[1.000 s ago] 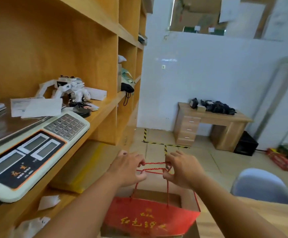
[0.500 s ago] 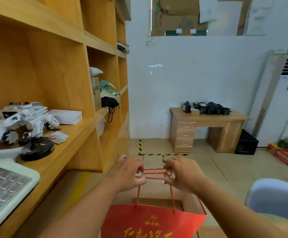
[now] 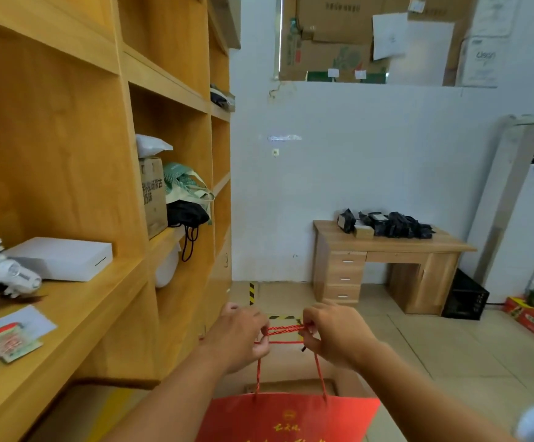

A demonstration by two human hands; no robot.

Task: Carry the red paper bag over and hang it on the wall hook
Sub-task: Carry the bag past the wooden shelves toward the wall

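Note:
The red paper bag (image 3: 291, 416) with gold lettering hangs low in the middle of the view, its lower part cut off by the frame. Its red rope handles (image 3: 286, 330) are stretched level between my two hands. My left hand (image 3: 241, 336) pinches the ropes' left end and my right hand (image 3: 335, 334) pinches the right end, both in front of me at waist height. A small hook (image 3: 275, 152) sits on the white wall ahead, well above and beyond the bag.
A tall wooden shelf unit (image 3: 170, 90) runs along my left, holding a white box (image 3: 61, 258), a cardboard box and cloth bags (image 3: 186, 199). A wooden desk (image 3: 386, 266) stands against the far wall, a floor air conditioner (image 3: 533, 218) at right.
I have walked forward along the shelf toward the far wall; the scale has left the view. Both hands keep the same hold on the handles, and the bag sits lower in the frame.

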